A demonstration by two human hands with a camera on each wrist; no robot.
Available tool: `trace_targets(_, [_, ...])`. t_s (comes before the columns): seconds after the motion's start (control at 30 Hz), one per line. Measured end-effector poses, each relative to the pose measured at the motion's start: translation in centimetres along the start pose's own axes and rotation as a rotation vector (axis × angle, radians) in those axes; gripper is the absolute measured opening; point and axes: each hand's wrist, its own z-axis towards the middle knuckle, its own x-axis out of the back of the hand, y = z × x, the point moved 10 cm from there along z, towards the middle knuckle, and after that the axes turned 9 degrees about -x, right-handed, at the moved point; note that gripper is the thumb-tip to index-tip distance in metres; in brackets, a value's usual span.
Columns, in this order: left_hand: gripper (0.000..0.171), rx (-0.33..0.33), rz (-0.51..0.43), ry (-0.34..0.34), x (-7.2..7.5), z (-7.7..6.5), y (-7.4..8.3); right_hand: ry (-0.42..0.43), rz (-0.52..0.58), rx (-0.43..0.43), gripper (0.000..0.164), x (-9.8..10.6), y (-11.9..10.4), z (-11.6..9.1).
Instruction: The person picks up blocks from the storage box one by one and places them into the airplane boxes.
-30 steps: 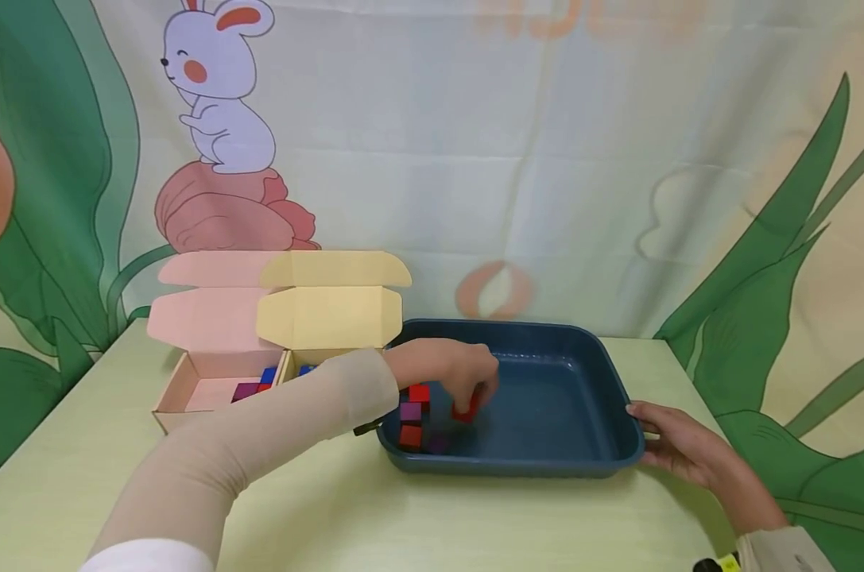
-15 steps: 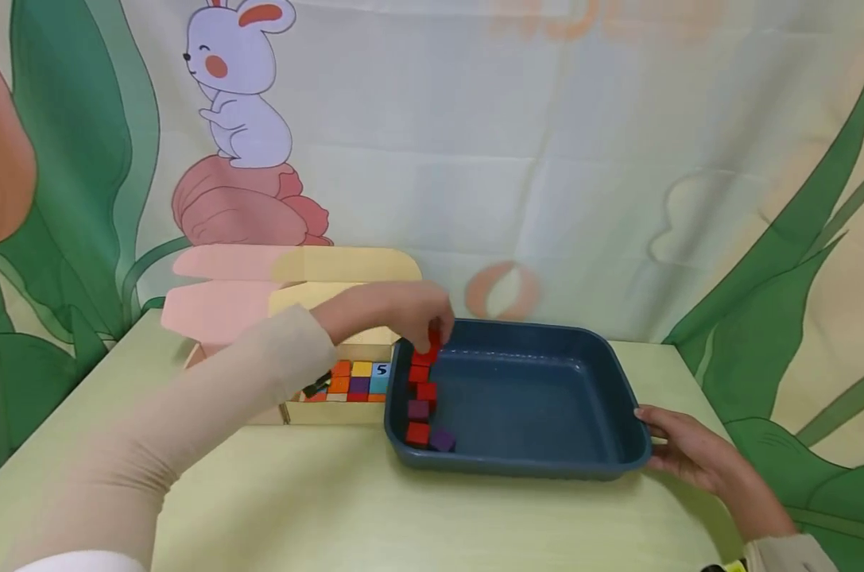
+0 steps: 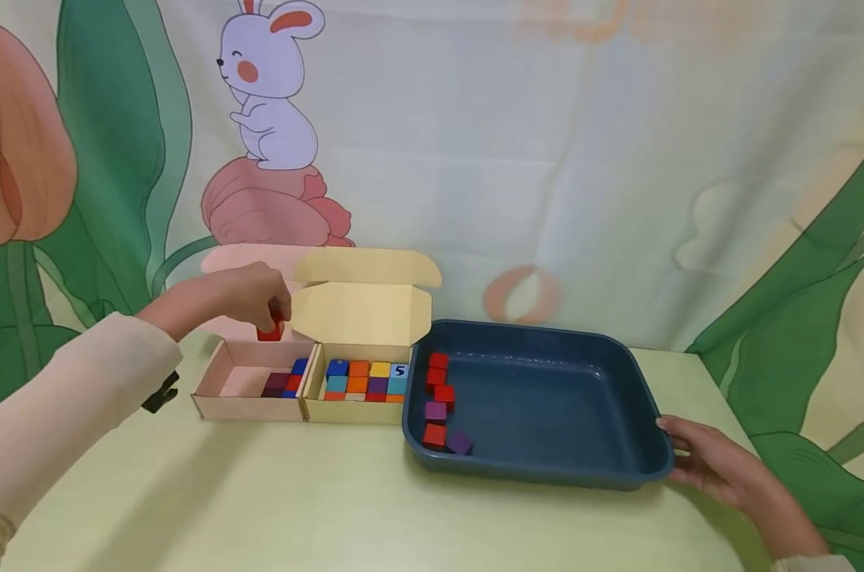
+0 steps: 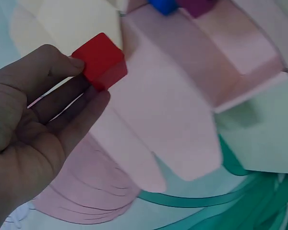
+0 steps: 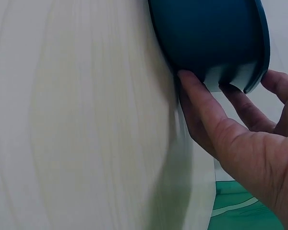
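Observation:
My left hand (image 3: 246, 292) pinches a red cube (image 4: 100, 60) between thumb and fingertips, above the back of the pink box (image 3: 249, 409). Purple, blue and red cubes (image 3: 276, 384) sit along that box's right side. At the right, my right hand (image 3: 721, 467) holds the end of the dark blue tray (image 3: 539, 473). In the right wrist view its thumb is at the rim and its fingers lie against the wall and underside. Red cubes (image 3: 435, 435) and purple cubes (image 3: 460, 442) stand along the tray's left side.
A yellow box (image 3: 356, 411) with its lid raised stands between the pink box and the tray, holding rows of coloured blocks, one marked 5. Behind the pale table (image 3: 317, 500) hangs a cloth backdrop (image 3: 432, 159) with a rabbit and leaves.
My left hand has carried a red cube leftward from the tray to above the pink box. My right hand has stayed at the tray's end. The head view has shifted left.

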Motion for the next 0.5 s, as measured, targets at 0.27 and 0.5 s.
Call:
trace_targets(0.27, [0.024,0.005,-0.085,0.008,-4.2,1.4,-1.4,-0.036,0.008,0.015,0.024,0.7,-0.5,-1.1])
trace_targets(0.5, [0.034,-0.002,-0.125,0.063,-7.7,1.2,-2.2,-0.047,0.009,0.019,0.026,-0.1,-0.1,-0.2])
